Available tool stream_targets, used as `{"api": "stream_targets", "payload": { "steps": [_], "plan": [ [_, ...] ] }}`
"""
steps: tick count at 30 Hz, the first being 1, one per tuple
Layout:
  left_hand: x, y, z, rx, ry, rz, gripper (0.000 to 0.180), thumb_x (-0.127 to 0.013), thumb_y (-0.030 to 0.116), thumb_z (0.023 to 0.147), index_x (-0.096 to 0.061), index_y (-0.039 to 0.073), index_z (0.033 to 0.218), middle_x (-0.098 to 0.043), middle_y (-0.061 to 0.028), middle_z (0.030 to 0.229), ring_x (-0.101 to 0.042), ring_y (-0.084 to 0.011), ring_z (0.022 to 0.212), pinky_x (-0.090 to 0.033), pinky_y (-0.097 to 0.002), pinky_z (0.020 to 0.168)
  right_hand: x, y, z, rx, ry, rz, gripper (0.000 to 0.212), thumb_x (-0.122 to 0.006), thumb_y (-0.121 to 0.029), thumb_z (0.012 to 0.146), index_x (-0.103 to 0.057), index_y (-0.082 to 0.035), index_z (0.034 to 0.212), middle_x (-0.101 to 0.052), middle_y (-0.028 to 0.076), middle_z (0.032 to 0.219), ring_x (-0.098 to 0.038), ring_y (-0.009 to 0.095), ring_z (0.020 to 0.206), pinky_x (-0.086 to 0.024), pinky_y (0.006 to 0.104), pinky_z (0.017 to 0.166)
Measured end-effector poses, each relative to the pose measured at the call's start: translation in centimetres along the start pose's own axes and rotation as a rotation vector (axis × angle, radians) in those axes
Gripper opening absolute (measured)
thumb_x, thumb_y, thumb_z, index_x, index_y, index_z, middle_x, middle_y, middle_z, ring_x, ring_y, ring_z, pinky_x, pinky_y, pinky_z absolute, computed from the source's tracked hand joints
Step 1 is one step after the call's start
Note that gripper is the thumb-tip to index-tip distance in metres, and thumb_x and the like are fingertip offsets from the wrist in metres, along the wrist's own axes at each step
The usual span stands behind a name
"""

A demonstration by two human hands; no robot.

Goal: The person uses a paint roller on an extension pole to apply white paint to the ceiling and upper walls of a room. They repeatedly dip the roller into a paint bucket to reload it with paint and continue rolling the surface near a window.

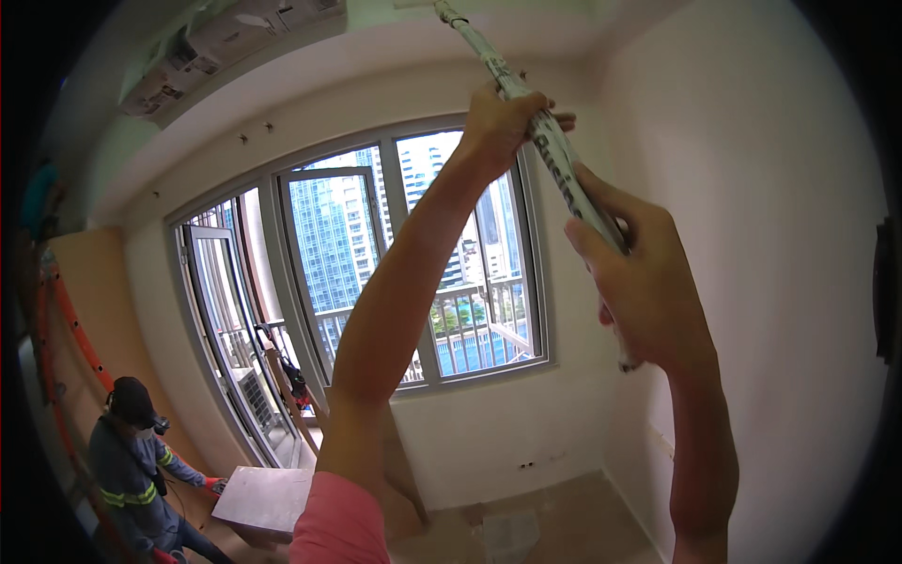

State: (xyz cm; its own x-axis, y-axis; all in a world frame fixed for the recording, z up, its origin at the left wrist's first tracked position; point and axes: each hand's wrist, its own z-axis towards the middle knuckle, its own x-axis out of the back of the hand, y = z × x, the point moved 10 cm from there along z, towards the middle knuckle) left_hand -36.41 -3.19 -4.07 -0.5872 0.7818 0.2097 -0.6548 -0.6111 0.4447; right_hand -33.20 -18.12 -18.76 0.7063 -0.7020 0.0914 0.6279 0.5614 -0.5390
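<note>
Overhead I hold a long whitish pole (567, 179) with dark lettering along it, stained with paint. It slants from the lower right up to the ceiling at the top edge, where its head is mostly cut off and looks like a paint roller. My left hand (507, 122) is closed around the upper part of the pole, some fingertips showing past its far side. Lower down, my right hand (644, 273) wraps the pole near its bottom end, with the thumb lying along it.
A paper-covered box-shaped unit (230, 47) hangs at upper left. Ahead is a grey-framed window (390, 188) beside an open glass door (230, 320). At lower left a co-worker (141, 470) stands by a pale flat-topped surface (263, 493) and an orange ladder (77, 329). A plain wall (752, 235) rises at right.
</note>
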Motion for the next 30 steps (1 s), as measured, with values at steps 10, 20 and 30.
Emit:
{"api": "stream_targets", "payload": {
  "steps": [10,20,30],
  "plan": [
    [4.1,-3.0,-1.0,0.075,0.032,-0.056,0.035,-0.060,0.001,0.088,-0.040,-0.016,0.111,-0.057,-0.0231,0.100,-0.067,-0.0361,0.093,-0.059,-0.0422,0.087,-2.7,1.2,2.0,-0.010,-0.104,-0.053,0.051,-0.055,-0.013,0.086,-0.049,0.004,0.135,-0.063,0.015,0.076,-0.058,0.016,0.055,-0.049,0.0305,0.057],
    [9.9,-3.8,4.8,0.061,-0.027,-0.021,0.033,-0.059,0.005,0.090,-0.048,-0.020,0.108,-0.061,-0.0271,0.102,-0.067,-0.0347,0.096,-0.056,-0.0407,0.092,-6.4,0.4,8.3,0.043,-0.097,-0.044,0.050,-0.055,-0.013,0.085,-0.052,0.005,0.131,-0.064,0.017,0.071,-0.061,0.020,0.051,-0.052,0.0346,0.055],
    [5.3,-0.1,2.8,0.054,-0.019,0.014,0.033,-0.061,0.008,0.089,-0.050,-0.018,0.106,-0.062,-0.0284,0.103,-0.068,-0.0338,0.096,-0.058,-0.0384,0.089,-2.5,-2.3,4.8,0.024,-0.032,-0.079,0.046,-0.056,-0.014,0.084,-0.057,0.006,0.124,-0.064,0.018,0.074,-0.062,0.019,0.055,-0.051,0.0339,0.056]
  ]
}}
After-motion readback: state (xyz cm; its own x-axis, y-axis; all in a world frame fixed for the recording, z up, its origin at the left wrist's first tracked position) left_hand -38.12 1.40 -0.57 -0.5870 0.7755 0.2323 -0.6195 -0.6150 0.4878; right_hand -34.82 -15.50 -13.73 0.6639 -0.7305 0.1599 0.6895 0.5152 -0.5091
